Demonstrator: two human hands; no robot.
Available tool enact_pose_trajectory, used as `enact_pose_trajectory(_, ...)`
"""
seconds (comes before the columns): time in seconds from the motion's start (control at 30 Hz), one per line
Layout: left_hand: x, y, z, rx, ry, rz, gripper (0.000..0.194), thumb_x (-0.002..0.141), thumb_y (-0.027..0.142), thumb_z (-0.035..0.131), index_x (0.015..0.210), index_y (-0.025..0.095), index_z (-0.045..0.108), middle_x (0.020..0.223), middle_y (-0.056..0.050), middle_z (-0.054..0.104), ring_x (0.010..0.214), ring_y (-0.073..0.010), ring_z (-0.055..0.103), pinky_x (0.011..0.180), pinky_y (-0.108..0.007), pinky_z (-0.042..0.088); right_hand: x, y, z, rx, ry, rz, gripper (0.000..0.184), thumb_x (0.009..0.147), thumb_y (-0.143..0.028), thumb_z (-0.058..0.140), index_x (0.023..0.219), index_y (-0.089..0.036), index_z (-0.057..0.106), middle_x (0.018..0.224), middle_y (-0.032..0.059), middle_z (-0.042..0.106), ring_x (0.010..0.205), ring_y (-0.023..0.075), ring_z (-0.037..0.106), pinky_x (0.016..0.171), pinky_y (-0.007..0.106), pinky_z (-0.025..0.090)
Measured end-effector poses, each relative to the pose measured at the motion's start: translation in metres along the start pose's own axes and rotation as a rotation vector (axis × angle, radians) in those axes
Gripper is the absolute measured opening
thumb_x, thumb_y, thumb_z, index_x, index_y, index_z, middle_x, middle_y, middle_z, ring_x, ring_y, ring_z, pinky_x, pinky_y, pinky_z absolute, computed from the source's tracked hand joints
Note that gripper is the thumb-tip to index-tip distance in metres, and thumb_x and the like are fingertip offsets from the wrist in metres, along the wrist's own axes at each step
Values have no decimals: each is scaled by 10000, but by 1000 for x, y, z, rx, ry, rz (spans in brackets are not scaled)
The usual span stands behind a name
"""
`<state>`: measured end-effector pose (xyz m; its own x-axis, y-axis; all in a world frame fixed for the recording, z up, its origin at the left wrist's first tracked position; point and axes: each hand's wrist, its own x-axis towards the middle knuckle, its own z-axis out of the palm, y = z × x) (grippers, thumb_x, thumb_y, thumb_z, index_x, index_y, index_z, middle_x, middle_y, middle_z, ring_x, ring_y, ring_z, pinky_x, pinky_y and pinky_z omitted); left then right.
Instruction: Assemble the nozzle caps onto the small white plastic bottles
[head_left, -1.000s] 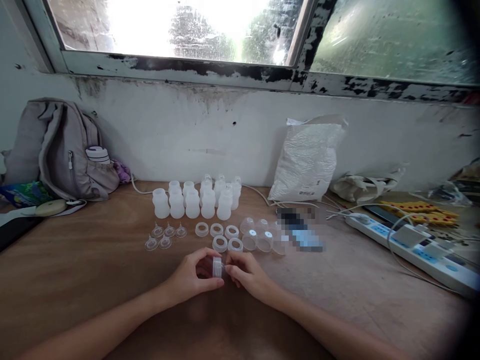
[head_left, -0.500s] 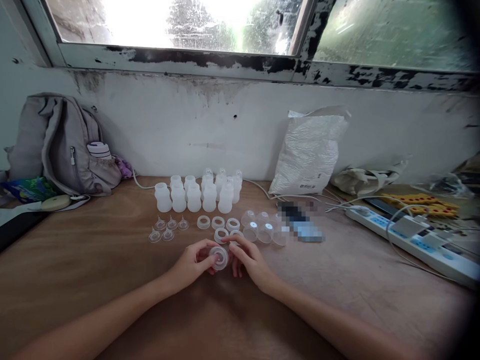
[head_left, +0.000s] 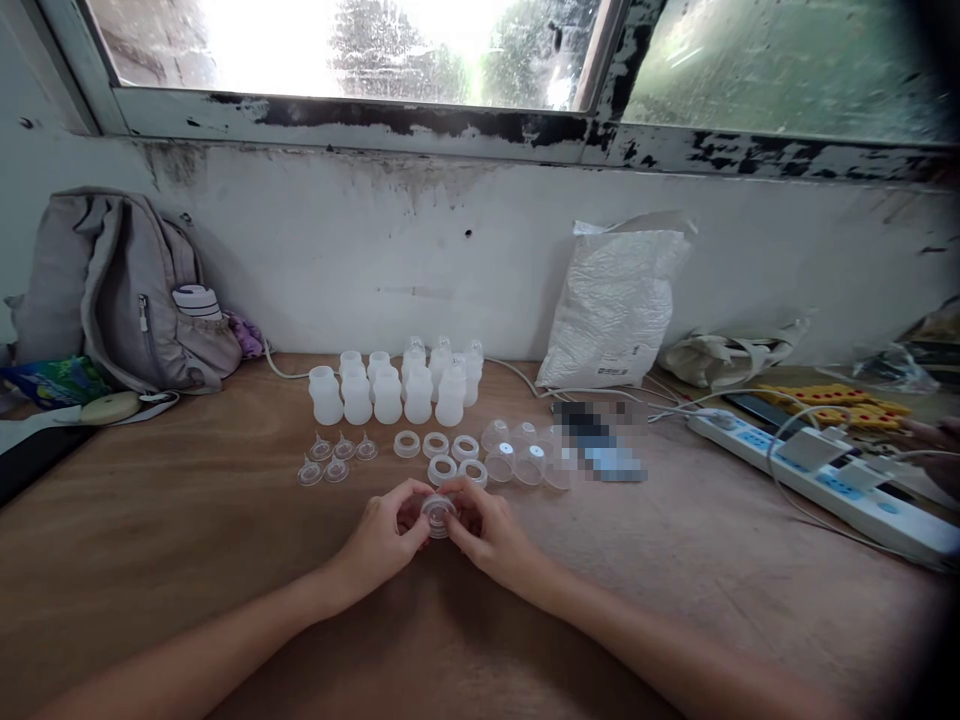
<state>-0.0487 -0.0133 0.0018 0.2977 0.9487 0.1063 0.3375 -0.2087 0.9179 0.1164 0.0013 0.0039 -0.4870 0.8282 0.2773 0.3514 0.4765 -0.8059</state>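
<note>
Bare hands (head_left: pixel 386 535), bare forearms (head_left: pixel 247 622)

Rings (head_left: pixel 407 453) block ahead; the table (head_left: pixel 187 530) leftward is open.

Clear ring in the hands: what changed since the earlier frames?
The clear ring has turned from edge-on to face the camera. The right hand, its fingers spread half a second ago, has closed in leftward onto the ring. The left hand kept hold throughout. Unchanged: bottles, loose teats, loose rings.
</note>
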Motion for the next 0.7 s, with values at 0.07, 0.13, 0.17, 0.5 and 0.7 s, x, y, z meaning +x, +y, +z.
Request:
enact_pose_trajectory(0.07,-1,3,0,92,22,12,159,760,195,439,901,188,513,660,15,593,557,-107,528,523,-205,410,-1,-1,2,-46,19,-11,135,759,-149,451,889,-186,464,624,-35,516,526,84,446,497,190,335)
enact_pose_trajectory(0.13,-1,6,0,172,37,26,149,751,179,436,878,195,512,646,28,581,561,-105,516,533,-202,389,-1,-1,5,-91,44,2,146,737,-126,448,869,-187,463,616,-37,503,520,87,436,499,194,328)
enact_pose_trajectory(0.17,-1,7,0,201,42,32,146,748,173,434,870,198,510,650,31,580,568,-105,513,539,-202,381,-1,0,7,-109,60,12,153,725,-116,445,860,-188,460,616,-37,500,518,89,434,499,196,326)
enact_pose_trajectory(0.5,-1,11,3,351,71,48,127,735,165,409,815,208,499,628,44,538,567,-106,487,550,-199,339,-3,7,14,-164,93,5,149,714,-115,448,839,-196,450,675,-8,564,561,114,496,530,204,352)
enact_pose_trajectory(0.7,-2,13,2,356,111,27,131,724,195,434,810,203,532,598,47,522,542,-102,472,535,-193,334,-4,-1,12,-139,113,-24,106,793,-193,437,890,-187,480,622,-20,542,513,95,462,503,196,337)
